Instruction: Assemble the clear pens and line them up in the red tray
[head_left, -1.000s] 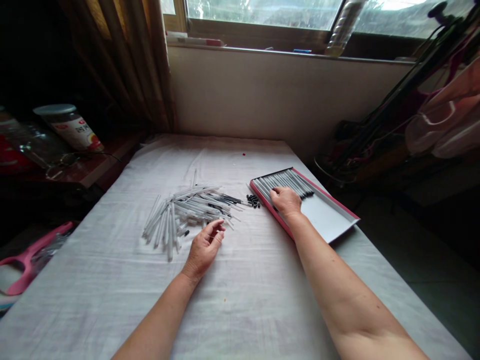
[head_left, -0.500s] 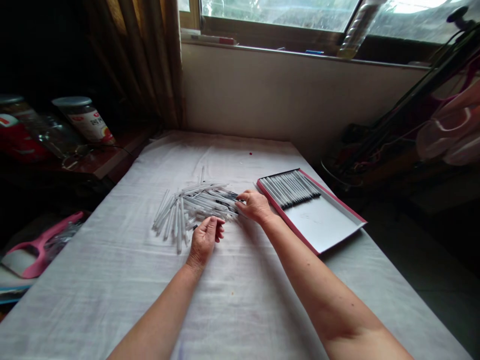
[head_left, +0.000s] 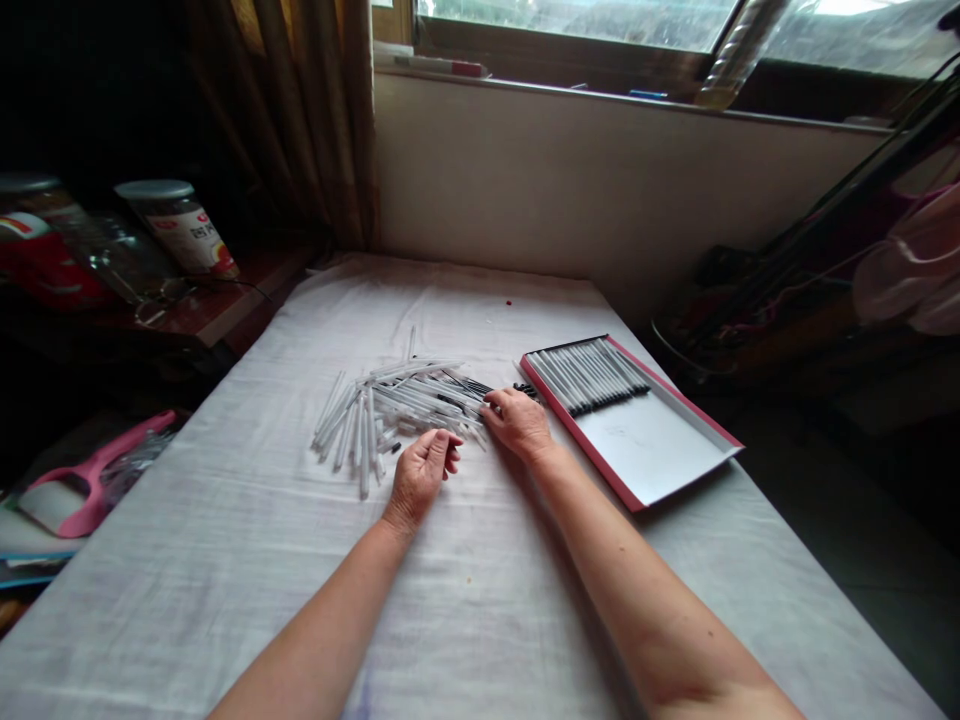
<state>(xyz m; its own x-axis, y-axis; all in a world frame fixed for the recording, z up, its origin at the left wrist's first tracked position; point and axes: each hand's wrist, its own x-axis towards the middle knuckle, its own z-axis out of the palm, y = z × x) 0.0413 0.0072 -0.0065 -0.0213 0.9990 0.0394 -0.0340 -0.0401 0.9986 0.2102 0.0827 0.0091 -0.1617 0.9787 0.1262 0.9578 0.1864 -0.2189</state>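
Observation:
A loose pile of clear plastic pen tubes (head_left: 390, 410), some with dark refills, lies on the white cloth at mid-table. My right hand (head_left: 519, 422) rests palm down on the pile's right end, its fingertips pinched on the tubes there. My left hand (head_left: 421, 472) lies just in front of the pile with its fingers curled in towards the palm; what they hold, if anything, is hidden. A few small black caps (head_left: 526, 388) sit between my right hand and a red-edged white tray (head_left: 660, 450). A neat row of pens (head_left: 592, 375) lies at the tray's far end.
The table (head_left: 465, 600) is covered by a white cloth and meets a wall under a window. Jars (head_left: 180, 225) stand on a low shelf at the left, with a pink handled object (head_left: 90, 485) below. Cables and clutter fill the right side by the floor.
My right hand left the row of pens in the tray and moved left to the right end of the tube pile. My left hand's fingers curled in more.

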